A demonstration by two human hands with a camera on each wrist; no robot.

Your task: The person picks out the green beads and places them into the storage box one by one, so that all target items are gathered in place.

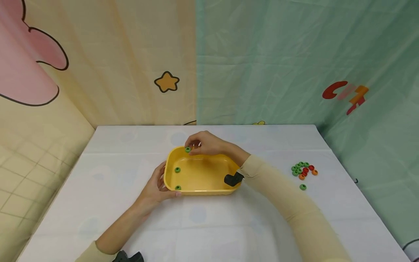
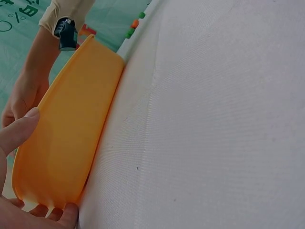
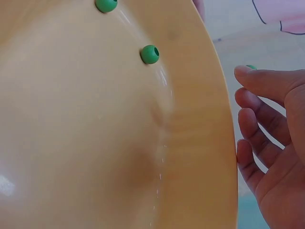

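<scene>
Two round green beads (image 1: 177, 170) lie in a glossy yellow rectangular tray with rounded corners (image 1: 206, 174), and a third is held at its rim.
The two sit apart near the tray's left end, each with a hole; the right hand (image 1: 207, 143), reaching over the tray, pinches the third green bead (image 1: 187, 149) between thumb and fingers by the far-left corner, while the left hand (image 1: 153, 187) grips the tray's left end, thumb at the near rim, fingers curled against the outer wall.
</scene>
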